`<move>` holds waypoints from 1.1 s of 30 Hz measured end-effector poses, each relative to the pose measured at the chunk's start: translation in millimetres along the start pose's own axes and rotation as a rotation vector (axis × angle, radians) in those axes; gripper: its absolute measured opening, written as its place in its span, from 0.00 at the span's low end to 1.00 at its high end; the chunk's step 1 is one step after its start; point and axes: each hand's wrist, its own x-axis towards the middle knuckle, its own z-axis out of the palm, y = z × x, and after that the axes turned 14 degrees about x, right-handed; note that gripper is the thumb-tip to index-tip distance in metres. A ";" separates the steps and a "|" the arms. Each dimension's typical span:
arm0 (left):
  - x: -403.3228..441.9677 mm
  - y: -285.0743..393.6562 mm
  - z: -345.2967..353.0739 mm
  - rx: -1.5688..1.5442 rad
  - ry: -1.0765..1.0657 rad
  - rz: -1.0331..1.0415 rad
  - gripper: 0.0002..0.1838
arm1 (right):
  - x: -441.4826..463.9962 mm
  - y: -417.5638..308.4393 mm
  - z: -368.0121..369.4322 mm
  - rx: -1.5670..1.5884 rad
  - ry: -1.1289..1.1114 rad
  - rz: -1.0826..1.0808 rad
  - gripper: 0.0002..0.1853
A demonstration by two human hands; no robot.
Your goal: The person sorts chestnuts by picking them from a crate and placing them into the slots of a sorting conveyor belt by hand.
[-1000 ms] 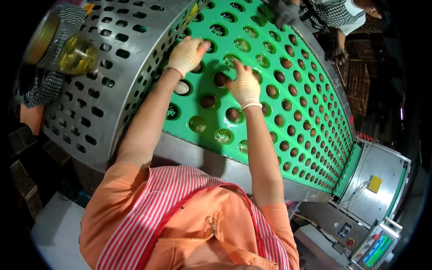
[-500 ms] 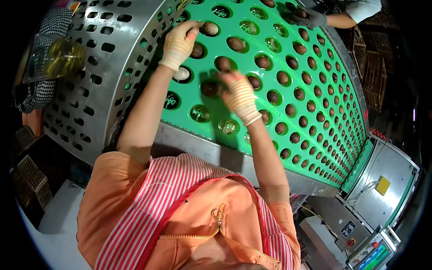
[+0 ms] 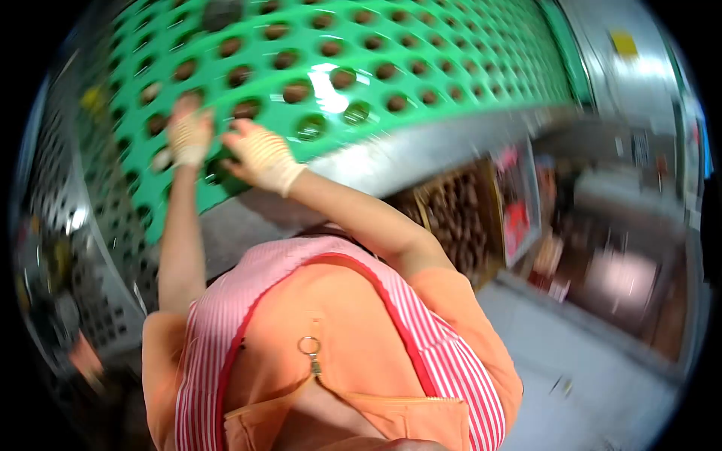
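Green glossy panel with rows of round holes [image 3: 267,84] lies below both hands, and most of its holes already carry dark brown rounded pieces [image 3: 296,92]. Left hand [image 3: 190,137], in a pale striped knitted glove that leaves the fingertips uncovered, has its fingertips at one brown piece, near two whitish rounded pieces [image 3: 150,92]. Right hand [image 3: 263,155], gloved in the same manner, is near the front edge, with bent fingers just below another brown piece. Whether either hand pinches something or is only spread, I cannot tell (the blur is quite strong).

In my judgement, the panel is largely occupied; what seems left is two front holes [image 3: 310,128] showing a greenish inside instead of brown, and some dark holes at left, whose content is unclear. More brown pieces fill a wooden-edged crate [image 3: 492,207] beyond the right forearm.
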 end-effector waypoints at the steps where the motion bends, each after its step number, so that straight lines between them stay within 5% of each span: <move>1: 1.9 -0.9 3.3 0.015 0.064 0.042 0.22 | -17.5 7.9 -6.6 0.037 0.109 0.004 0.20; 7: 6.6 -24.7 39.5 0.161 0.082 -0.023 0.32 | -142.9 49.6 -54.4 0.299 0.509 0.218 0.19; 12: 22.5 -26.4 22.4 0.201 -0.091 -0.154 0.42 | -310.9 83.0 -87.3 0.182 1.029 0.483 0.15; 16: 26.0 67.1 -25.4 0.101 0.258 0.162 0.41 | -457.9 125.4 -90.3 0.320 1.275 1.012 0.16; 18: -8.0 185.6 -74.5 -0.350 0.108 0.202 0.35 | -514.7 155.4 -89.3 0.460 1.290 1.138 0.20; 19: -24.0 226.3 -78.3 -0.614 -0.070 0.184 0.31 | -527.5 169.8 -91.9 0.325 1.182 1.171 0.23; 21: -68.6 309.9 -81.2 -0.675 -0.155 0.426 0.26 | -534.0 189.7 -104.0 0.208 0.931 1.148 0.33; 24: -120.1 425.7 -111.3 -0.658 -0.592 0.788 0.23 | -513.9 216.1 -115.2 0.232 0.727 1.084 0.43; 26: -144.7 467.2 -84.1 -0.543 -0.779 1.008 0.22 | -504.0 233.9 -112.0 0.238 0.585 1.177 0.45; 28: -162.1 506.2 -73.0 -0.068 -1.007 1.203 0.22 | -493.0 236.1 -115.7 0.187 0.445 1.251 0.44; 33: -201.8 544.7 -37.2 0.302 -1.088 1.264 0.30 | -491.2 227.4 -140.0 0.229 0.229 1.362 0.38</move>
